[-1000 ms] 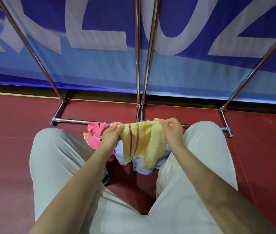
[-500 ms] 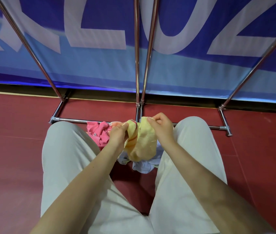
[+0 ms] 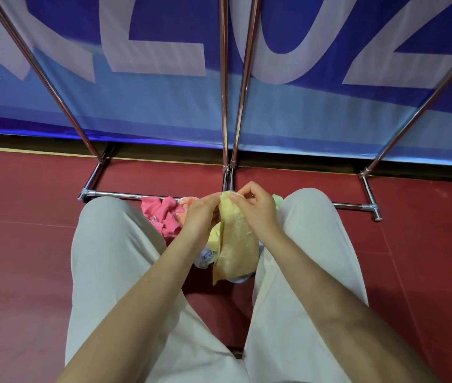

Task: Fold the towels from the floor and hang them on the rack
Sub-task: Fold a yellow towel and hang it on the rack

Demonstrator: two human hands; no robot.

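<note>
Yellow towel (image 3: 235, 244) hangs doubled over between the person's knees, its top edge pinched by both hands and its lower end dangling above the red floor (image 3: 26, 244). The left hand (image 3: 201, 217) grips the towel's upper left side with fingers curled round the cloth; the right hand (image 3: 258, 210) pinches the top fold between thumb and forefinger, the other fingers bent. The two hands sit close together, nearly touching at the fold.

Behind and under the held towel lies a small heap on the floor: a pink towel (image 3: 162, 217) to the left, an orange one (image 3: 189, 201) just beside the left hand, a light blue one (image 3: 205, 257) showing below the wrists, and a sliver of pale green (image 3: 277, 200) by the right knee. The heap lies against the rack's (image 3: 224, 106) low front bar, near its middle. The rack's chrome poles rise in front of a blue banner (image 3: 164, 100) with large white letters. Light trousers (image 3: 103, 258) cover both legs.
</note>
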